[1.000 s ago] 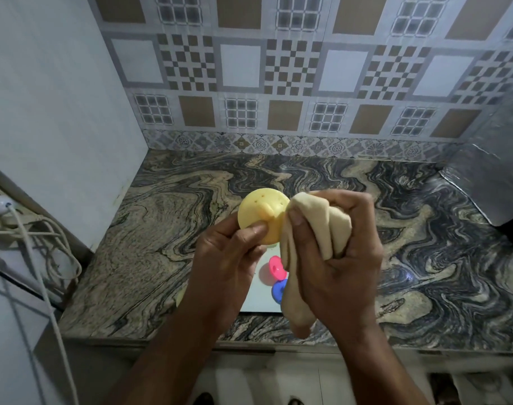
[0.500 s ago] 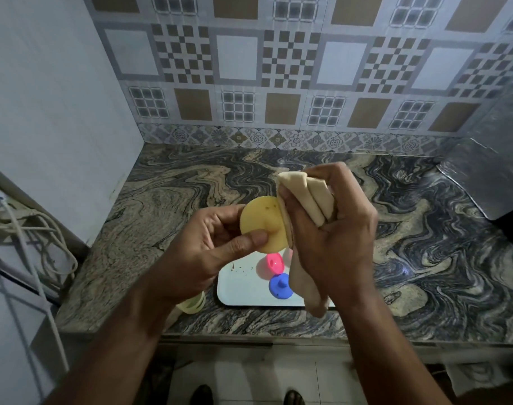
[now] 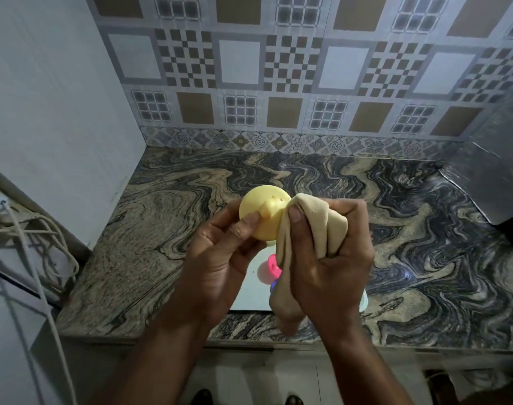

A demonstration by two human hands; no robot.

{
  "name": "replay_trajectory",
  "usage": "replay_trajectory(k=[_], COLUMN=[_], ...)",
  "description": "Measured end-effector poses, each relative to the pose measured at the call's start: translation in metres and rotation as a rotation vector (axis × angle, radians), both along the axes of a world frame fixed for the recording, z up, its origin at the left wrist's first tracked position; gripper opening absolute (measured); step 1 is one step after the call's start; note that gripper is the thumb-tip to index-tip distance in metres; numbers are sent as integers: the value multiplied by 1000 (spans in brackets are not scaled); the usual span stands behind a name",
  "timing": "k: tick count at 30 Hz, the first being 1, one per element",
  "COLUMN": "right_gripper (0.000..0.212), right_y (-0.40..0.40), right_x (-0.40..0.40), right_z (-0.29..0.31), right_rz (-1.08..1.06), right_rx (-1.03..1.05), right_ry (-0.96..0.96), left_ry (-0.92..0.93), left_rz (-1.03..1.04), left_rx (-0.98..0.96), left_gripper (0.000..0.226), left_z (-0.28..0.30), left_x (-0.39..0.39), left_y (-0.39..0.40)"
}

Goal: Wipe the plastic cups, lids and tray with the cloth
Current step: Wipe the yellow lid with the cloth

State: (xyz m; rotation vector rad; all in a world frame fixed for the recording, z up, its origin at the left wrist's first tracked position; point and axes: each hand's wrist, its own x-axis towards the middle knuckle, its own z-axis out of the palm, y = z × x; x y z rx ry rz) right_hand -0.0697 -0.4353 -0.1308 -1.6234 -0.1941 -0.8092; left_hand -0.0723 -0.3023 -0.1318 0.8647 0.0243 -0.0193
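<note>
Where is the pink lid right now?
In the head view the pink lid lies on the white tray near the counter's front edge, showing in the gap between the left hand and the cloth held by the right hand.

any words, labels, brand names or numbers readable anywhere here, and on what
None can be read.
Yellow lid: only small holes and a spout, no print.
Cloth: plain.
Pink lid and tray: mostly hidden by the hands, no text on the parts that show.
Wall tiles: patterns only, no letters.
</note>
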Motion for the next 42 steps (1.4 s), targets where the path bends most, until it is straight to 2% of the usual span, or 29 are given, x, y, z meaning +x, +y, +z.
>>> replay_trajectory(k=[5,8,11,14,17,20,22,26,33,37,42], right_gripper=[21,16,17,23,20,20,16,26,18,21,24], right_y=[-14,-24,-33,-35,-33,-43,-49,-43,-30,-25,-21], right_x=[4,10,18,28,35,35,33,25,23,25,25], right_z=[5,11,21,26,26,21,18,4,-8,-10,-10], right_rz=[20,119,204,149,122,184,261,396,582,529,450], right_rx=[-129,-233,-343,-398,-263,-71,-39,-5,268,390,304], right_ry=[-12,-34,-72,-85,-13,34,58,153,330,366,347], left_ry=[-107,-173,-229,-243,-207,-172,-152,-112,-95,-120,-257], left_rz=[-24,-156,-274,-348,-318,-262,-227,-176,-135,5,111], left_rx=[327,396,481,532,497,486,475,455,477,629,994], left_gripper=[29,40,34,34,39,45,45,36,34,36,36], left_z=[-5,-1,6,8,8,4,1,0,3,6,0], left_x=[-1,1,5,10,13,12,11,11,10,6,1], left_y=[11,21,30,32,31,37,40,38,31,29,33])
